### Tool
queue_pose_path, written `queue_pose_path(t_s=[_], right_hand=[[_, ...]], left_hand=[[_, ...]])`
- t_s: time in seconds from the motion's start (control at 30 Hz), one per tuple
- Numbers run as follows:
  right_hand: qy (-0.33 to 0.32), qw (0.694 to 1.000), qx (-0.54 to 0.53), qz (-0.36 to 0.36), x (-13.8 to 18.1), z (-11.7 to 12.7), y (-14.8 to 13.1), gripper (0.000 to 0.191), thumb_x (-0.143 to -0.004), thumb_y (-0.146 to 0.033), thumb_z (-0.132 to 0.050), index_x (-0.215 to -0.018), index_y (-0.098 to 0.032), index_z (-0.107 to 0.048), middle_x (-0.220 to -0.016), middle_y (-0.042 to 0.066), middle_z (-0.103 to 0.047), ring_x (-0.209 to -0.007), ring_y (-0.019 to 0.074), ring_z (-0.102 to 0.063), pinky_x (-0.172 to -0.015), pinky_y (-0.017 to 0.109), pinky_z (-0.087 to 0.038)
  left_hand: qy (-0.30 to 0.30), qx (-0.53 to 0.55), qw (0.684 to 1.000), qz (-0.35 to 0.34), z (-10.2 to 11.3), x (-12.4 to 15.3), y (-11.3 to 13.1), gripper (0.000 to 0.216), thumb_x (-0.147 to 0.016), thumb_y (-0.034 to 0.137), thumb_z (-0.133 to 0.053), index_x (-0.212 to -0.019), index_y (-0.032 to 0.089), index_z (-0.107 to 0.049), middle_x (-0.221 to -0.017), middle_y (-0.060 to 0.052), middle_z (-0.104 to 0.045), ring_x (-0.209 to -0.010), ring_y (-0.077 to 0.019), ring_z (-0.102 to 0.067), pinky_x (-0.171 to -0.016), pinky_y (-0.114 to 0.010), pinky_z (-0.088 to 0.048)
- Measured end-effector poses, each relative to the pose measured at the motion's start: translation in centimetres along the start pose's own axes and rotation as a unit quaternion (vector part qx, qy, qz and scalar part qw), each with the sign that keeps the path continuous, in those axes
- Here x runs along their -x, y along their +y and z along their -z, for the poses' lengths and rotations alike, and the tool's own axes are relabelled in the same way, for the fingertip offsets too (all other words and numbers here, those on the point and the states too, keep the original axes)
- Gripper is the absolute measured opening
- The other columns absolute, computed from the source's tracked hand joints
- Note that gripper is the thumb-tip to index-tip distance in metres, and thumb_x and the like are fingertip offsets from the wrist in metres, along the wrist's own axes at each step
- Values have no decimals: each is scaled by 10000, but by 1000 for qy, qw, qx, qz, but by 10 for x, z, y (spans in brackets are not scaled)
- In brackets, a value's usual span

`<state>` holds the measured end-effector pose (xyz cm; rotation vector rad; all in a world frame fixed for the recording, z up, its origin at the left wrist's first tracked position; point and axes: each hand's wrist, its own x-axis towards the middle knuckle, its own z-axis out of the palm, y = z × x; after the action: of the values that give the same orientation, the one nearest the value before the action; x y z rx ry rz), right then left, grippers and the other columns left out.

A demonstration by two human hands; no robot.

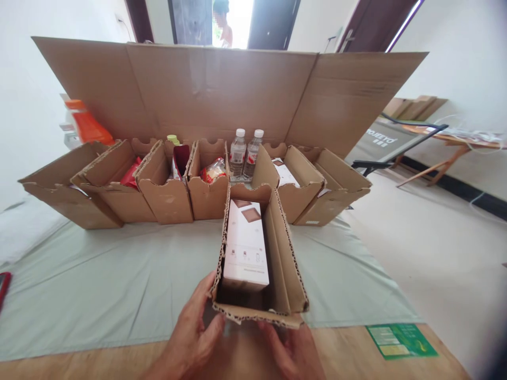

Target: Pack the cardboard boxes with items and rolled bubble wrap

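Both hands on the near end of an open cardboard tray (259, 253), out in front of the row. Left hand (194, 330) grips the near-left corner, thumb up on the tray wall. Right hand (291, 351) is under the near-right end, fingers curled on the base. A white box (245, 245) lies flat inside the tray, lengthwise. The tray sits over a pale green cloth (99, 285) on the counter. Behind: a row of similar trays (166, 184), two water bottles (245, 153) in the gap, and a big cardboard sheet (222, 89) upright at the back.
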<state>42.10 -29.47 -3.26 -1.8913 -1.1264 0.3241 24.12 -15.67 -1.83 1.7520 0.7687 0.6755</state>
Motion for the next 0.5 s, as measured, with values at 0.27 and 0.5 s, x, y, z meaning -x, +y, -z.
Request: queue_pose_path(t_s=[0.27,0.5], right_hand=[[-46,999,13,20,-44,21,-6,274,-947,-411,-569,-1083,-224,-716,-858,66,-740,-684,224,-658,-581,317,-550],[-45,999,20,9,-46,19,-4,263,-939,-423,-565,-999,-212,-710,-820,66,-718,-629,200,-616,-497,289,-481]], left_hand=[[-16,-3,1000,-9,-4,-31,-12,568,-901,255,-586,-1463,195,-527,-1444,-161,-613,-1323,-317,-592,-1121,-503,-485],[-8,-15,1000,-13,-5,-35,-11,446,-898,276,-623,-1338,205,-630,-1196,-132,-727,-1194,-309,-662,-1037,-462,-551]])
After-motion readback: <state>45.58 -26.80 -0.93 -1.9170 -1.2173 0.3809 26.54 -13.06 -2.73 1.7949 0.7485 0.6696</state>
